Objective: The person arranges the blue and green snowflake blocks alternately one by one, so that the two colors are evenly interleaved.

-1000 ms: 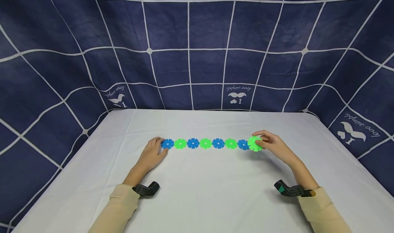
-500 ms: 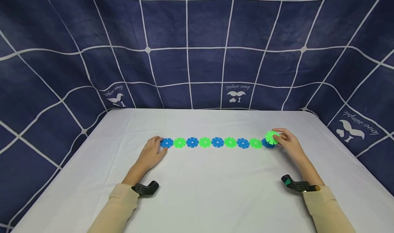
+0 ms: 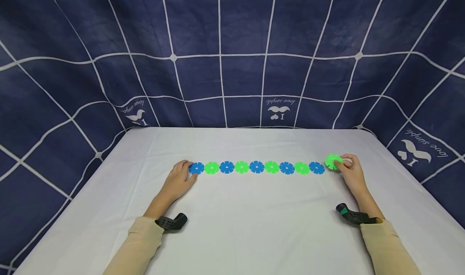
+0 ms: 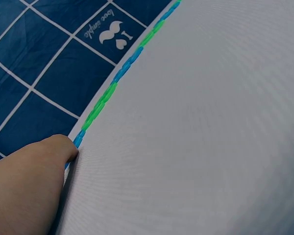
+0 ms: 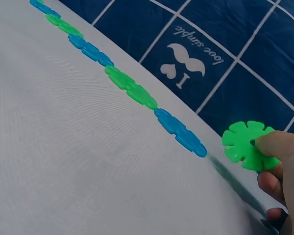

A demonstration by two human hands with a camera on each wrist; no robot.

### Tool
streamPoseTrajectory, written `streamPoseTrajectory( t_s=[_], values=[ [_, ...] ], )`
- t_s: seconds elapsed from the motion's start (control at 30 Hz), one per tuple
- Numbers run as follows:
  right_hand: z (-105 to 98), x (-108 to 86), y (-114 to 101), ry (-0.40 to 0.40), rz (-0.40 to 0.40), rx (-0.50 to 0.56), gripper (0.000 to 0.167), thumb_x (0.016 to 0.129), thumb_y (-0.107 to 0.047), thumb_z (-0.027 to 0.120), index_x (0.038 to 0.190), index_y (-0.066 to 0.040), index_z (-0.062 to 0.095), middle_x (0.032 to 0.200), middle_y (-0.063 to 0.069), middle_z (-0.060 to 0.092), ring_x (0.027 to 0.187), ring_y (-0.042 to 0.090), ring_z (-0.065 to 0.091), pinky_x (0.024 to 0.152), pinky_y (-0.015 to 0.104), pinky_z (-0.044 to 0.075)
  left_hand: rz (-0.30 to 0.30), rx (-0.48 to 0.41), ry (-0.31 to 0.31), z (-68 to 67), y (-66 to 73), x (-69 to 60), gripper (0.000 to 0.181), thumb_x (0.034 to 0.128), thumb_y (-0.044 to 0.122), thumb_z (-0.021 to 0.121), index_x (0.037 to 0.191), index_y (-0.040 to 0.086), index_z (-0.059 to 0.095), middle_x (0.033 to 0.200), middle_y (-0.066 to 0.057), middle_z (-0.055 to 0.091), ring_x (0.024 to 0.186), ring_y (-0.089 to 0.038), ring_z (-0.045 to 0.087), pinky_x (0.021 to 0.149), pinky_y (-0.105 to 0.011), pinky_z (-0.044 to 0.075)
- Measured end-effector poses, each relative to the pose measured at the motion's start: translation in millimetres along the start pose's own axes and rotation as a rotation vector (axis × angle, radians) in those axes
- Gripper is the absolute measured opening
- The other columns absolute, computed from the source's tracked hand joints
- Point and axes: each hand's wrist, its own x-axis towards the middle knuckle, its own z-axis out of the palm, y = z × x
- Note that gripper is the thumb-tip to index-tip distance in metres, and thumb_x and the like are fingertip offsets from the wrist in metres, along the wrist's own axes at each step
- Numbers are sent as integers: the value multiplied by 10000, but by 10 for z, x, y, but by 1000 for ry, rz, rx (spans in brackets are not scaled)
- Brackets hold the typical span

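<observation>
In the head view a straight row of flower-shaped plastic discs lies flat, blue and green by turns. My left hand rests on the table, fingers and thumb at opposite edges of the leftmost blue disc. In the left wrist view the thumb touches that disc, while its other fingers are hidden. Past the row's right end, my right hand pinches a green disc a little above the cloth. A trace of blue shows in its hole and at its lower edge in the right wrist view. The closest lying disc is the rightmost blue disc.
A white cloth covers the table. Navy curtains with white grid lines hang behind it and at both sides. Each wrist wears a black camera mount, one left and one right.
The right hand has moved right along the row. A green disc and then a blue disc now lie at the row's right end. The left hand has kept its place.
</observation>
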Motion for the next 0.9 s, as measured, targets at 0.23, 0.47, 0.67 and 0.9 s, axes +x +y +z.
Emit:
streamPoseTrajectory(
  t_s=[0.23,0.47,0.67,0.9],
  values=[
    [27,-12,37,58,12,-152,292,910,-279,499,1052,-55,376,673,-137,444,537,14,333,472,200,305,6,1,4,14,-30,-4,534,889,313,490,1295,-25,410,1346,-224,376,1279,-364,328,1071,-508,276],
    [101,-29,77,61,32,-381,383,900,-280,507,1058,65,456,1010,258,511,874,312,469,779,389,344,-5,0,-11,13,-47,-25,538,892,321,475,1300,-23,402,1352,-228,369,1286,-366,316,1077,-509,268],
    [114,-45,48,30,14,-478,315,881,-243,523,955,64,511,1078,297,429,986,435,370,836,551,247,-3,-1,-4,12,-43,-24,529,890,306,489,1296,-25,408,1348,-228,372,1283,-365,322,1075,-508,272],
    [137,-39,49,55,-14,-440,377,904,-254,453,1090,71,490,1106,286,441,1029,430,377,857,563,247,6,0,2,6,-51,-22,530,890,305,494,1294,-27,408,1347,-228,373,1282,-366,323,1074,-509,273]
  ],
)
